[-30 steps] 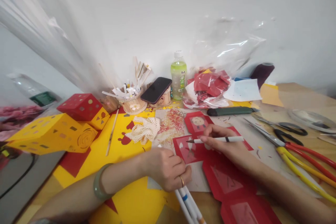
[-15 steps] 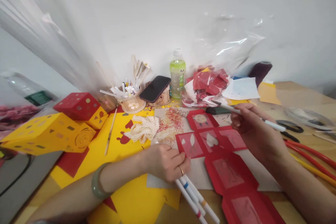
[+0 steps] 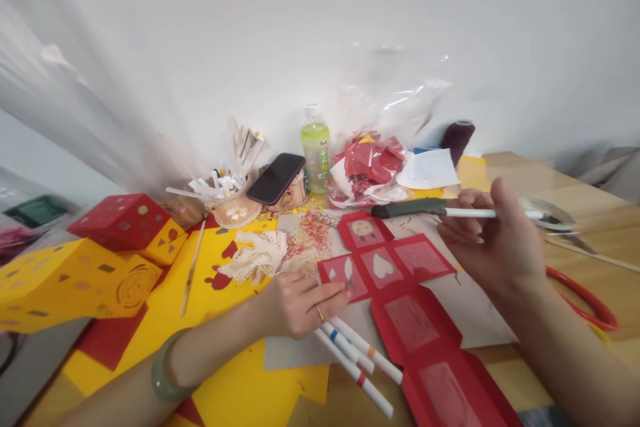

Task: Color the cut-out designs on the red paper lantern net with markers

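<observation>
My left hand point(image 3: 305, 305), with a ring and a green bangle at the wrist, is closed over several white markers point(image 3: 367, 381). Their coloured bands show as they fan out below the fingers. To the right, my right hand point(image 3: 495, 240) is raised, palm partly turned up, with a slim white marker point(image 3: 470, 213) lying level between thumb and fingers. Between the hands lies a red cross-shaped paper box net point(image 3: 423, 290), unfolded flat, with translucent windows bearing a heart, a face and other shapes. A dark green handled tool point(image 3: 407, 207) lies behind it, near the right marker's tip.
Folded red point(image 3: 120, 217) and yellow paper boxes point(image 3: 60, 280) stand left. Cream lace point(image 3: 257, 255) lies on yellow card point(image 3: 235, 353). A phone point(image 3: 277, 177), a drink bottle point(image 3: 315, 150) and a bag of red scraps point(image 3: 373, 163) line the wall. Red-handled scissors or pliers point(image 3: 597, 310) lie right.
The view has swung right. My right hand has turned palm up, bringing its marker from slanted to nearly level. The markers under my left hand have spread further apart.
</observation>
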Demonstrator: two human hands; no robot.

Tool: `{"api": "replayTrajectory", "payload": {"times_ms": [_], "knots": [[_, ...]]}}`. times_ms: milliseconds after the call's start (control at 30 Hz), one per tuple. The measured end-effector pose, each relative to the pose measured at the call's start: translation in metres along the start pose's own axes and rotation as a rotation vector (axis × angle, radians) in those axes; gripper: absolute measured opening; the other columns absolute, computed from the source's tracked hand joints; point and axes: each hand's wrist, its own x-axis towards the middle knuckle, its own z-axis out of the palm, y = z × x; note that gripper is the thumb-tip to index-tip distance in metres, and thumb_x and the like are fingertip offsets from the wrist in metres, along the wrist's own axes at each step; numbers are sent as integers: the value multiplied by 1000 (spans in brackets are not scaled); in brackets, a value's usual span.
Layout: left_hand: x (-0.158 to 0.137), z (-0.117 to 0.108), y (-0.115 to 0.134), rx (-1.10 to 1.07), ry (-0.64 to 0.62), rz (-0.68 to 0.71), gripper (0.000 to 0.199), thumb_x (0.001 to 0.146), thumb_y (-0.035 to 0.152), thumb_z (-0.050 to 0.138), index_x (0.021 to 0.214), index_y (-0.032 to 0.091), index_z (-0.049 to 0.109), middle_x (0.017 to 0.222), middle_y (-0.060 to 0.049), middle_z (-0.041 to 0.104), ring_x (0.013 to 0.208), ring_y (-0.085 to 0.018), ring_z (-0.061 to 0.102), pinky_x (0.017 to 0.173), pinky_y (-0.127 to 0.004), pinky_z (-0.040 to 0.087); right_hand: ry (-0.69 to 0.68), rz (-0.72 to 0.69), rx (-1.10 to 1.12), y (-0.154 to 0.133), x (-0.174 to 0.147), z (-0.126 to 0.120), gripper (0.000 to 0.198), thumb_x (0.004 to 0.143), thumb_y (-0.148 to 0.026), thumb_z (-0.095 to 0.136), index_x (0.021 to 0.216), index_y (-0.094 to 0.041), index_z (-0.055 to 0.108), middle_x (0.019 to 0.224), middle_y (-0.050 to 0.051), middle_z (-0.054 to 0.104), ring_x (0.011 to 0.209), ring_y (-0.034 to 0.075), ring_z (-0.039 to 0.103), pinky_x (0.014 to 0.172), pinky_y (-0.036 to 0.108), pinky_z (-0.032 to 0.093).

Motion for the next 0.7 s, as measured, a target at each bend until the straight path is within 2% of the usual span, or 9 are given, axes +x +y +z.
{"api": "replayTrajectory", "payload": {"times_ms": [167, 233, 300, 367, 467, 567, 700], "knots": [[-2, 0, 1, -54, -36, -5, 28, 85, 16, 40, 108, 10, 54, 99, -7, 65, 70, -12, 62, 55, -24, 50, 10, -68, -32, -10, -2, -13, 47, 80, -57, 38, 64, -20, 62, 45, 1, 48, 42, 9, 38, 43, 25, 26], [-1, -1, 0, -64, -44, -3, 30, 85, 16, 39, 111, 7, 52, 100, -8, 65, 71, -13, 63, 55, -25, 50, 20, -37, -112, -8, -4, -19, 36, 76, -51, 50, 64, -19, 62, 51, 1, 52, 47, 10, 43, 46, 24, 32], [0, -2, 0, -64, -48, -4, 31, 84, 15, 40, 112, 7, 50, 101, -9, 65, 71, -12, 63, 54, -23, 49, 4, 22, -226, -4, -5, -25, 22, 71, -39, 61, 61, -19, 57, 50, -3, 48, 48, 8, 40, 52, 23, 37], [1, -2, -1, -66, -49, -6, 30, 83, 14, 42, 111, 7, 51, 101, -9, 65, 71, -12, 63, 54, -23, 49, -49, 85, -363, 2, -6, -30, 21, 68, -30, 65, 59, -18, 51, 51, -6, 44, 49, 7, 40, 58, 23, 40], [1, -1, -1, -64, -56, -7, 26, 81, 14, 48, 106, 9, 55, 98, -8, 65, 71, -12, 62, 52, -22, 49, -142, 103, -565, 10, -6, -33, 22, 67, -25, 64, 59, -18, 45, 55, -6, 44, 54, 8, 43, 54, 22, 38], [0, 1, 0, -68, -36, -33, 24, 80, 16, 52, 102, 12, 57, 95, -6, 67, 68, -11, 61, 51, -20, 48, -206, 45, -728, 17, -7, -36, 23, 68, -20, 59, 57, -19, 39, 51, -7, 38, 48, 8, 36, 45, 21, 28], [-1, 2, 0, -73, -3, -41, 20, 78, 16, 54, 97, 13, 59, 87, -4, 68, 66, -11, 61, 51, -20, 46, -217, -3, -834, 26, -10, -41, 24, 71, -19, 54, 56, -19, 36, 49, -7, 36, 47, 8, 34, 45, 21, 25]]}}
